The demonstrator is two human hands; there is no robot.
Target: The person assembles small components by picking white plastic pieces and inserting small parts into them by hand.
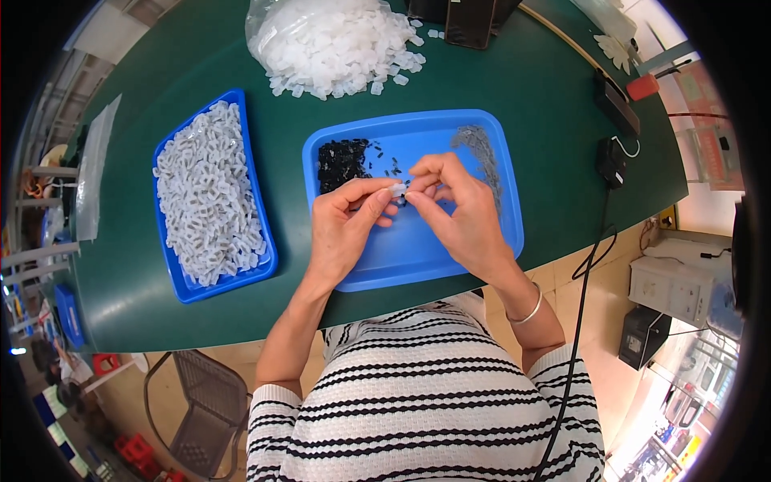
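Over the blue tray [418,269], my left hand [341,229] pinches a small translucent white plastic piece [398,189] between thumb and fingers. Close against it is my right hand [459,210], closed with thumb and fingertips at the piece's right end. Whatever those fingertips hold is too small to make out, though specks of black show there. Small black parts [341,161] are heaped in the tray's far left, some scattered toward the middle. Thin grey parts [480,149] lie in a pile along its right side, partly behind my right hand.
A second blue tray [269,241] at left is filled with whitish plastic pieces [209,189] with grey inserts. A clear bag [261,28] spills translucent white pieces [337,48] at the back. Black cable [580,321] hangs beside my right arm. A chair [205,410] stands lower left.
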